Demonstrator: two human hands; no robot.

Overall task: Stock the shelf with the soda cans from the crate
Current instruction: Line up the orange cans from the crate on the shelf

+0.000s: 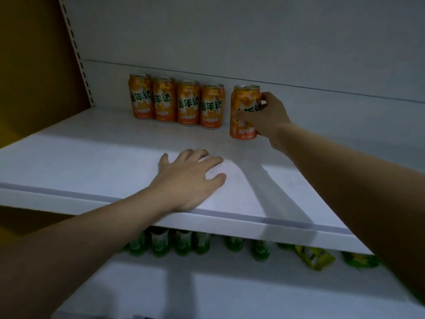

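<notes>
Right hand (266,118) gripping upright orange soda can (244,111), on the white shelf (92,157) just right of a row of four matching cans (176,101) along the back. Left hand (190,178) flat, fingers spread, near shelf front edge. Green bottles (181,244) on shelf below.

1. Both forearms are bare as far as they show, with no sleeves in view.
2. The left hand (188,178) wears no glove, ring or watch.
3. The right hand (268,116) is likewise bare, its wrist unadorned.
</notes>
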